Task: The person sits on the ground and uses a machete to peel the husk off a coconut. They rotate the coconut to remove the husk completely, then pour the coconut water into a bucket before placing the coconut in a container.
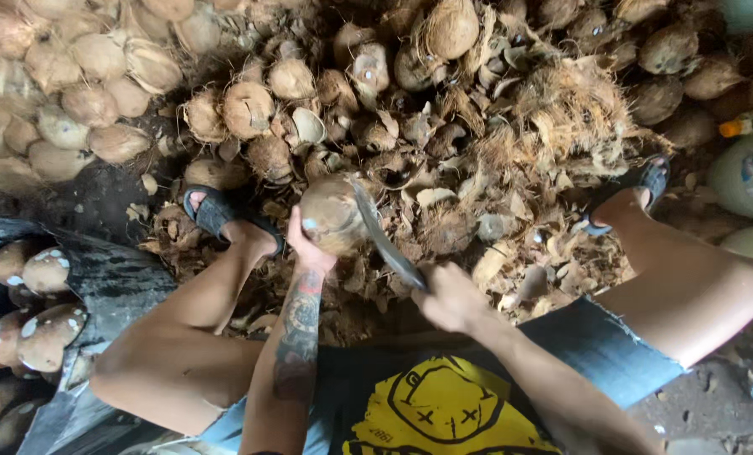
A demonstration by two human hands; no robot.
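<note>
So the left hand (309, 247) is gripping a coconut (330, 215) low between the knees, while the right hand (448, 295) is closing tight around a knife (385, 238) pressing its blade against it, husk scraps (511, 160) piling all around.

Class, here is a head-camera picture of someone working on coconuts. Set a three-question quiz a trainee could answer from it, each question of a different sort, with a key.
1. True or false: the left hand holds the coconut.
2. What does the right hand grip? A) a spoon B) a long blade C) a rope
3. Fill in: the blade's edge lies against the ___ being held.

Key
1. True: the left hand steadies it from the side.
2. B: the blade runs from the right hand up to the coconut.
3. Coconut; husk scraps litter the ground around the sandalled feet.
</note>
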